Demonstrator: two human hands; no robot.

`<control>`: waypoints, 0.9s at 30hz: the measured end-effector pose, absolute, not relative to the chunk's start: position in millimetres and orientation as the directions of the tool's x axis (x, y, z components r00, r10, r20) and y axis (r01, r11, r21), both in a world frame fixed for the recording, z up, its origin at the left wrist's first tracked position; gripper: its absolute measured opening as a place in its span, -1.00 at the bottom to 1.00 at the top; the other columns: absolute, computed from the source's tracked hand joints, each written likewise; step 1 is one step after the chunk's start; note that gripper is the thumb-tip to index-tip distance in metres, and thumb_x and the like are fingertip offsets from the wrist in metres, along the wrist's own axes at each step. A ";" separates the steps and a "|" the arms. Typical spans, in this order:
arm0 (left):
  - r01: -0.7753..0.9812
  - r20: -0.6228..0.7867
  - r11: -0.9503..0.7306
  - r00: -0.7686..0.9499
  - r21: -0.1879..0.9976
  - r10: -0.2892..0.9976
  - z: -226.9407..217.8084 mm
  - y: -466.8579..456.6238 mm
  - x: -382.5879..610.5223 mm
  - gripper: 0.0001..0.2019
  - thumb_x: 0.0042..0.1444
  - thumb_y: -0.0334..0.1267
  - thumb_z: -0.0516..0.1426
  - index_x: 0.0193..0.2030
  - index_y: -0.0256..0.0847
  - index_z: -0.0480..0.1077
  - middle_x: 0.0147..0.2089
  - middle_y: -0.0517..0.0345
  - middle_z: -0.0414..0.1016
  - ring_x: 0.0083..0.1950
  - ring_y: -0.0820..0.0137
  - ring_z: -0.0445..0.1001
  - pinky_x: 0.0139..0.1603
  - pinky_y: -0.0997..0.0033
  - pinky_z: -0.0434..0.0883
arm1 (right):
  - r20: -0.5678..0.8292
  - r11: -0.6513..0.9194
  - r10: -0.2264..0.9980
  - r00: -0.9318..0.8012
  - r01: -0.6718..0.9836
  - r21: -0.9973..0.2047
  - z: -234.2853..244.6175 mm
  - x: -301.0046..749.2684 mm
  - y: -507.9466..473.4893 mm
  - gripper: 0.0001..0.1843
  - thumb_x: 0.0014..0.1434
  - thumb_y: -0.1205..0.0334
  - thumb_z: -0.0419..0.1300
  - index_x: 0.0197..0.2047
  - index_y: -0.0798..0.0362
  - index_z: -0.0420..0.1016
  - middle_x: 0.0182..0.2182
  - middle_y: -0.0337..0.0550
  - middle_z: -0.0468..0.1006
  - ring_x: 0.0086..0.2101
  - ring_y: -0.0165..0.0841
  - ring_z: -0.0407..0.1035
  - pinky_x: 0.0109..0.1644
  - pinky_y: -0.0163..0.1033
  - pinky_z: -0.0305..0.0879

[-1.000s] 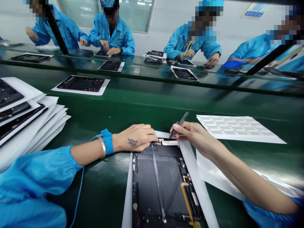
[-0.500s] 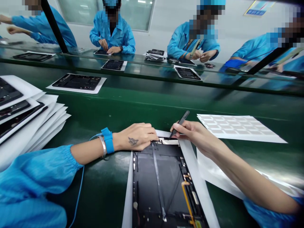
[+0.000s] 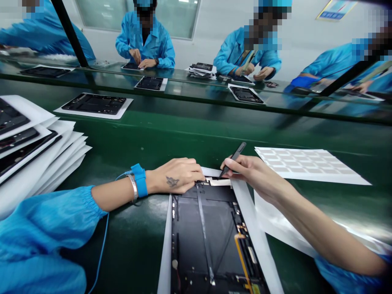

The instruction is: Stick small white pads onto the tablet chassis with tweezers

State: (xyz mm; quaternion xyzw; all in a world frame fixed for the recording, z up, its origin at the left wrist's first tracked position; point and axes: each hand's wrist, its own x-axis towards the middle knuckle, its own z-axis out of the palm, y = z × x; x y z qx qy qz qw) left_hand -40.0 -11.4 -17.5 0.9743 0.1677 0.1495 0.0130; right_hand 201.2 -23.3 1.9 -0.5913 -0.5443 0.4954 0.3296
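Note:
An opened tablet (image 3: 186, 228) with bare black innards lies on a white sheet (image 3: 259, 241) in front of me. My left hand (image 3: 177, 175) rests at its far edge with fingers curled and pressed together; the fingertips are hidden, so I cannot tell what they pinch. In my right hand (image 3: 241, 167) black tweezers (image 3: 237, 152) are gripped like a pen. Their tip points down at a whitish strip (image 3: 221, 182) along the tablet's far end. Around my left wrist sits a blue strap (image 3: 140, 181) with a cord.
To the left rises a stack of tablets between white sheets (image 3: 61, 151). A sheet of pale stickers (image 3: 309, 163) lies at right. Another tablet (image 3: 94, 104) lies beyond my hands. Across a dark rail, co-workers in blue (image 3: 145, 41) handle similar parts.
My hands stay almost in place; the strip under the tweezers looks flatter. The tablet beyond has shifted slightly left, those past the rail slightly right. The far-left co-worker's arms have moved.

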 end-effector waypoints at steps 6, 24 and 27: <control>0.308 0.313 -0.948 0.896 0.076 0.316 -18.1 -11.5 -39.8 -0.74 0.20 -0.51 0.02 -0.05 -0.28 0.46 -0.06 0.07 0.54 -0.12 0.32 0.40 -0.11 0.33 0.38 | -0.219 -0.181 0.972 -0.086 0.323 -0.929 2.8 200.8 -24.2 -0.39 -0.22 -0.36 0.41 -0.53 0.05 0.44 -0.54 -0.18 0.47 -0.41 -0.32 0.37 -0.21 -0.18 0.34; 0.328 0.266 -0.941 0.902 0.083 0.338 -14.0 -12.9 -39.8 -0.74 0.23 -0.50 0.00 -0.05 -0.28 0.46 -0.03 0.05 0.52 -0.11 0.32 0.39 -0.09 0.34 0.38 | -0.214 -0.174 0.973 -0.087 0.331 -0.927 4.5 198.8 -24.2 -0.38 -0.26 -0.38 0.41 -0.48 0.06 0.51 -0.55 -0.20 0.45 -0.42 -0.31 0.39 -0.21 -0.17 0.37; 0.330 0.255 -0.940 0.905 0.082 0.340 -13.6 -13.4 -39.9 -0.73 0.23 -0.49 0.00 -0.03 -0.29 0.46 -0.03 0.05 0.51 -0.12 0.32 0.38 -0.09 0.34 0.38 | -0.214 -0.175 0.973 -0.087 0.326 -0.929 5.3 198.6 -24.3 -0.38 -0.27 -0.38 0.41 -0.50 0.06 0.50 -0.56 -0.21 0.45 -0.43 -0.32 0.39 -0.22 -0.18 0.36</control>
